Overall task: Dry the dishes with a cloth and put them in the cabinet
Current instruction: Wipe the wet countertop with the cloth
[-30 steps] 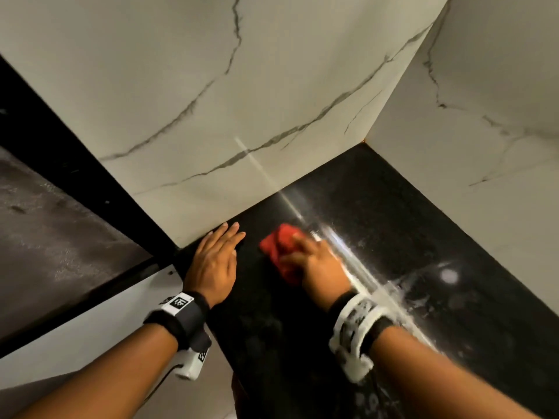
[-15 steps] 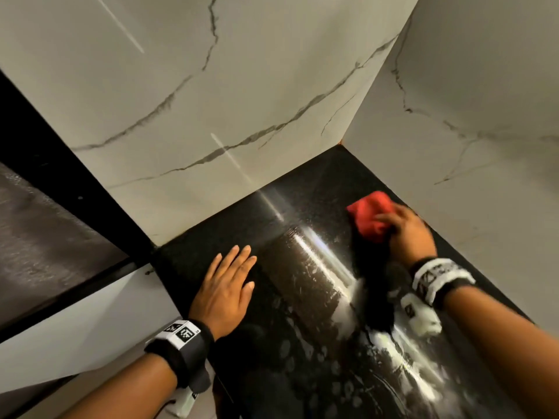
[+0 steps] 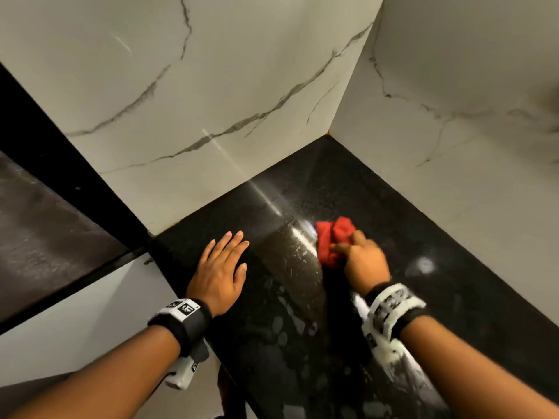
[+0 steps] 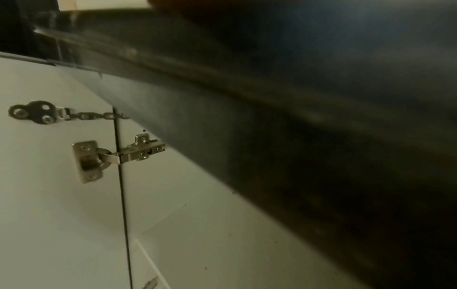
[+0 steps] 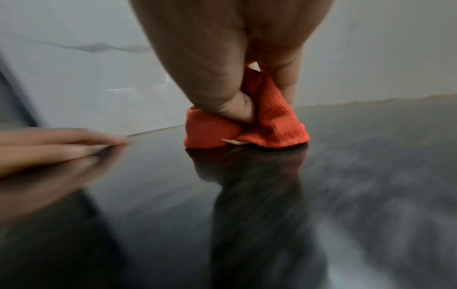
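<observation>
A bunched red cloth lies pressed on the glossy black countertop, near its middle. My right hand grips the cloth from behind, thumb and fingers curled into its folds. My left hand lies flat on the counter to the left of the cloth, fingers straight and together, palm down. In the right wrist view the left hand's fingers show blurred at the left edge. No dishes are in view.
White marble-veined walls meet in a corner behind the counter. Wet streaks and droplets cover the counter near me. Below the counter edge, the left wrist view shows a white cabinet door with a metal hinge and a chain latch.
The right hand swept the red cloth right toward the side wall, then back left toward the counter's middle. The left hand stayed flat in place.
</observation>
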